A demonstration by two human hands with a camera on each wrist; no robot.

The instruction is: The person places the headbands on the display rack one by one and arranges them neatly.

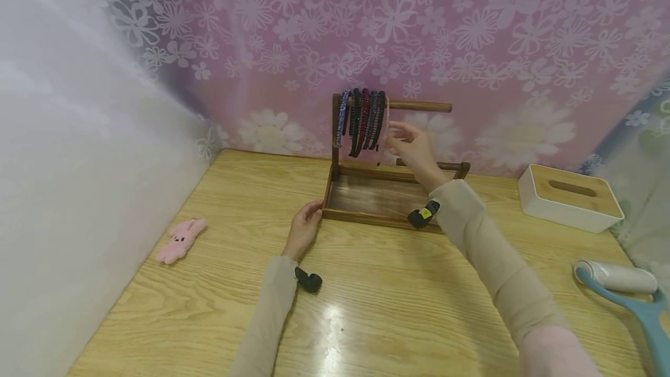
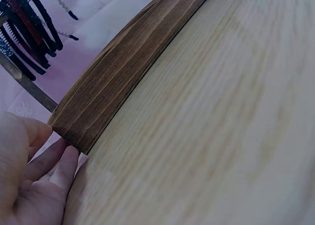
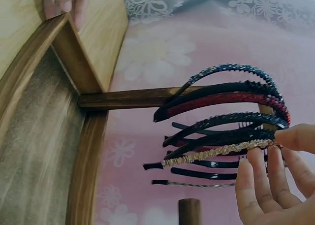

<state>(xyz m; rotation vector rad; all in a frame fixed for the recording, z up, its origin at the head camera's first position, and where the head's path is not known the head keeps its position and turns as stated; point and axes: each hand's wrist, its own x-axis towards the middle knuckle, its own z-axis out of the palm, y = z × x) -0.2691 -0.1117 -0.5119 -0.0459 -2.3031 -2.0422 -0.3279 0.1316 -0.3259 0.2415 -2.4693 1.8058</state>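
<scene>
A wooden rack stands at the back of the table, with a shallow wooden tray point(image 1: 387, 221) as its base and an upper bar point(image 1: 424, 106) carrying several dark, red and blue headbands point(image 1: 366, 124). My right hand point(image 1: 416, 150) pinches a gold beaded headband point(image 3: 211, 153) at the outer end of the row, thumb above and fingers below in the right wrist view. The headband's dark tip is free of the hand. My left hand point(image 1: 305, 226) holds the tray's front left corner, its thumb at the rim and fingertips against the wood point(image 2: 91, 112).
A lower wooden peg point(image 1: 439, 165) sticks out at the rack's right side. To the right are a white tissue box point(image 1: 560, 208) with a wooden lid and a blue-handled lint roller point(image 1: 620, 278). A pink plush bear point(image 1: 180, 241) lies at left. Floral curtain hangs behind.
</scene>
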